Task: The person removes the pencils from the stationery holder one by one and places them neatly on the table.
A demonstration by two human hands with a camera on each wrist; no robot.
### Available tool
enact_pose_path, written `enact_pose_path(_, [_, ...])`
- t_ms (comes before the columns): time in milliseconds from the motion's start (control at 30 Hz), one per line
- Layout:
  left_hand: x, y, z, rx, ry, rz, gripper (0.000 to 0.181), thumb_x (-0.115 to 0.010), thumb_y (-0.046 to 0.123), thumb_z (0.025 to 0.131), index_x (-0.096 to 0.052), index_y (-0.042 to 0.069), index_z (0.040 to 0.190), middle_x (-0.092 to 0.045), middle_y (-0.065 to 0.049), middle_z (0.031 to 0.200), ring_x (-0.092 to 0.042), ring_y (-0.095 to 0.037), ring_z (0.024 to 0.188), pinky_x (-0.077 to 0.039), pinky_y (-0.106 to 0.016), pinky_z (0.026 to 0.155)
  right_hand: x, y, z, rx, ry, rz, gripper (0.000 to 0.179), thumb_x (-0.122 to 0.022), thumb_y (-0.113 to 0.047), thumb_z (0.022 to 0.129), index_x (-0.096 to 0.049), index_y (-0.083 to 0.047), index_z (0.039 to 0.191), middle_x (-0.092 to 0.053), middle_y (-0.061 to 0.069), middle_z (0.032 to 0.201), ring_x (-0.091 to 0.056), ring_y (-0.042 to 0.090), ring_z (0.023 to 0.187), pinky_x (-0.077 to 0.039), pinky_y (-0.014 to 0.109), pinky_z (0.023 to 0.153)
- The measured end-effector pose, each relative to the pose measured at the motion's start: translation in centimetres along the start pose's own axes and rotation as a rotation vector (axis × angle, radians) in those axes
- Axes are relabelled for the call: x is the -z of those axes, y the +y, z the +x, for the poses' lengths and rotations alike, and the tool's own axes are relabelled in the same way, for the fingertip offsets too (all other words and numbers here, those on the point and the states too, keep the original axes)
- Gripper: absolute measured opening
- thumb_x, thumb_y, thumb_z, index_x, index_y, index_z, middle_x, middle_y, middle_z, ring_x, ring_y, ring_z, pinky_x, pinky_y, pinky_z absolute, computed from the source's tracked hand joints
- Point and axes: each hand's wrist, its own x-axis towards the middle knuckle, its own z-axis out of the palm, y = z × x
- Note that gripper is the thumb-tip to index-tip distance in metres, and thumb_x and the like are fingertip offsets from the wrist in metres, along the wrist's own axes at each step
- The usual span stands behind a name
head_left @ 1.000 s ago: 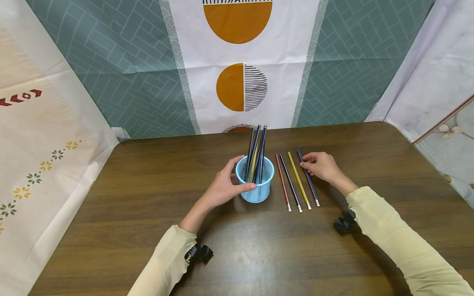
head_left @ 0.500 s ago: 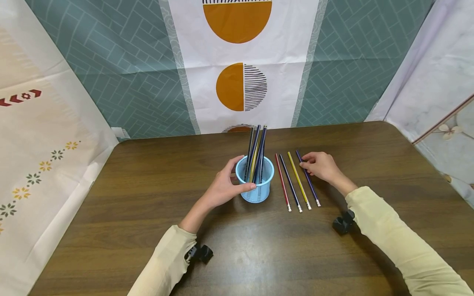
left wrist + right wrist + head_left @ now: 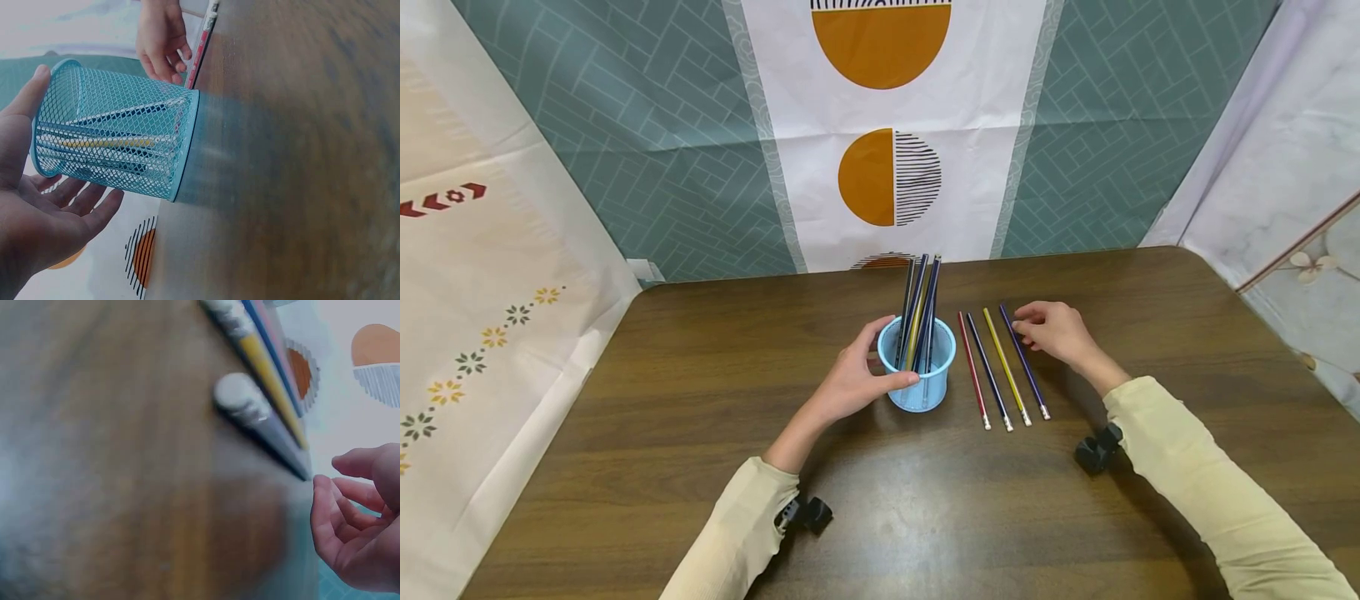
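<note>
In the head view my left hand holds a light blue mesh pencil cup near its rim, thumb at the front and fingers round the left side. Several pencils, mostly dark with a yellow one among them, stand leaning inside. To the cup's right a red pencil, a dark blue pencil, a yellow pencil and a purple-blue pencil lie side by side, eraser ends toward me. My right hand hovers beside the purple-blue pencil's upper part; the right wrist view shows thumb and fingers apart, holding nothing.
The brown wooden table extends on both sides of the cup and pencils. Behind its far edge hangs a patterned cloth in green and white. More cloth hangs along the left, and a pale marbled sheet along the right.
The purple-blue pencil's top shifted slightly left, into line with the other pencils. My right hand then let go of it and drew back a little to the right. The left hand stayed still.
</note>
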Motion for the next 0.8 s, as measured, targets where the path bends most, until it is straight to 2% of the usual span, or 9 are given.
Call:
enact_pose_path(200, [0.0,-0.2,0.1,0.002,-0.002,-0.009,0.078,-0.074,0.005,0.082,-0.029,-0.005,0.146,-0.046,-0.027,0.133,-0.05,-0.039,0.118,-0.043,-0.05,0.098,0.7,-1.1,0.0,0.024,0.014,0.044,0.031,-0.06,-0.01,0.096,-0.06,0.009,0.12,-0.066,0.024,0.101,-0.065,0.03,0.083,-0.055,0.026,0.064])
enact_pose_path(333, [0.0,-0.1,0.0,-0.002,-0.001,0.001,0.078,-0.074,0.005,0.083,-0.029,-0.005,0.146,-0.047,-0.026,0.133,-0.05,-0.037,0.119,-0.044,-0.048,0.098,1.2,-2.4,-0.2,0.036,0.0,0.101,0.033,-0.06,-0.01,0.096,-0.058,0.008,0.123,-0.064,0.026,0.111,-0.066,0.035,0.091,-0.057,0.032,0.069])
enact_pose_path(500, [0.0,-0.2,0.0,-0.008,0.0,0.002,0.078,-0.074,0.005,0.083,-0.029,-0.005,0.146,-0.047,-0.025,0.133,-0.049,-0.036,0.12,-0.044,-0.046,0.098,1.3,-4.0,-0.5,0.057,-0.025,0.154,0.034,-0.061,-0.012,0.096,-0.058,0.008,0.124,-0.063,0.027,0.111,-0.065,0.036,0.094,-0.056,0.039,0.076])
enact_pose_path(600, [-0.1,-0.3,0.1,-0.01,0.001,-0.007,0.078,-0.074,0.004,0.083,-0.029,-0.005,0.146,-0.047,-0.026,0.133,-0.049,-0.036,0.119,-0.044,-0.047,0.098,1.3,-4.8,-0.5,0.079,-0.037,0.185,0.033,-0.061,-0.011,0.096,-0.059,0.008,0.123,-0.063,0.027,0.109,-0.065,0.032,0.092,-0.056,0.035,0.075])
enact_pose_path(767, [-0.1,-0.4,0.1,-0.01,0.001,-0.01,0.078,-0.074,0.004,0.083,-0.029,-0.004,0.146,-0.047,-0.025,0.133,-0.05,-0.036,0.119,-0.045,-0.046,0.097,1.3,-6.5,-0.8,0.095,-0.064,0.247,0.034,-0.062,-0.013,0.095,-0.06,0.006,0.123,-0.065,0.021,0.105,-0.064,0.021,0.089,-0.056,0.033,0.076])
enact_pose_path(800, [-0.1,-0.4,0.1,-0.01,0.001,-0.01,0.078,-0.074,0.004,0.083,-0.029,-0.004,0.146,-0.047,-0.025,0.133,-0.05,-0.036,0.119,-0.045,-0.045,0.097,1.3,-6.8,-0.8,0.096,-0.068,0.258,0.034,-0.063,-0.014,0.095,-0.06,0.005,0.123,-0.065,0.02,0.104,-0.064,0.022,0.09,-0.055,0.032,0.076])
